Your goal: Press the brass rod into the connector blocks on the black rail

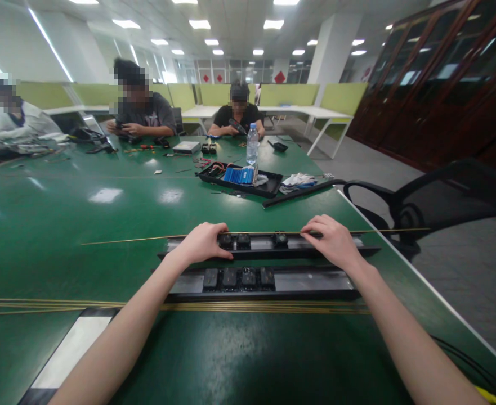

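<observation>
Lengthwise along the back of a black channel rail (pixel 256 254) lies a long thin brass-coloured rod (pixel 121 242), sticking out past both ends. My left hand (pixel 203 243) straddles this rail, thumb at its near wall and index finger at the far side by the rod. My right hand (pixel 332 242) pinches the rod over the rail's right part. Several small black blocks (pixel 243 241) sit inside the rail. Nearer me, a second channel rail (pixel 311 281) holds a row of black square blocks (pixel 229 278); neither hand touches it.
Several loose brass rods (pixel 248 307) lie before the near rail. A black-and-white flat panel (pixel 76 349) is under my left forearm. Beyond are a black tray (pixel 268 188), gloves (pixel 298 181), a water bottle (pixel 251 145) and co-workers. A chair (pixel 425 197) stands right.
</observation>
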A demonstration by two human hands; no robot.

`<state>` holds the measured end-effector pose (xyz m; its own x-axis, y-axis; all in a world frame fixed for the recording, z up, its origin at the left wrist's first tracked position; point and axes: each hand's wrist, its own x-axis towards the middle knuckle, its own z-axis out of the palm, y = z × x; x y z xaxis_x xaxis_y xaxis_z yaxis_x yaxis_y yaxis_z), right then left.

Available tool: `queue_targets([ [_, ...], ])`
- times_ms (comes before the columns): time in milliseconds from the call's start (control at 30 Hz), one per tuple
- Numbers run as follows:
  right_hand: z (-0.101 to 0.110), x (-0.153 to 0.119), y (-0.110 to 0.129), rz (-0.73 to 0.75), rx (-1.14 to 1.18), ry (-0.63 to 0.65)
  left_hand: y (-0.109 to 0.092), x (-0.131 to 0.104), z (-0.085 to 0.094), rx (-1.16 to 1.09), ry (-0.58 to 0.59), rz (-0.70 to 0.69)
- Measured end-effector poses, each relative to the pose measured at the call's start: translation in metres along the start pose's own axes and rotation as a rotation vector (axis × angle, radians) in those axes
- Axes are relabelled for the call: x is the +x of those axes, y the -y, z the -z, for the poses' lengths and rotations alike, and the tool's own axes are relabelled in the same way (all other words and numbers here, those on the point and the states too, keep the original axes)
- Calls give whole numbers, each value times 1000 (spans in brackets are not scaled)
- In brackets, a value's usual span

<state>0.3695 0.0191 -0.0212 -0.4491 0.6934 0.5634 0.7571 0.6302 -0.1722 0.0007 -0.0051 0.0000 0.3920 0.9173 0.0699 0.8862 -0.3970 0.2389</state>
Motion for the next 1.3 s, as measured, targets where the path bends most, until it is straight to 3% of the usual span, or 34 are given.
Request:
queue_targets([
  [1300,29,-7,-31,-142,-51,179,1,1,-3,9,0,0],
])
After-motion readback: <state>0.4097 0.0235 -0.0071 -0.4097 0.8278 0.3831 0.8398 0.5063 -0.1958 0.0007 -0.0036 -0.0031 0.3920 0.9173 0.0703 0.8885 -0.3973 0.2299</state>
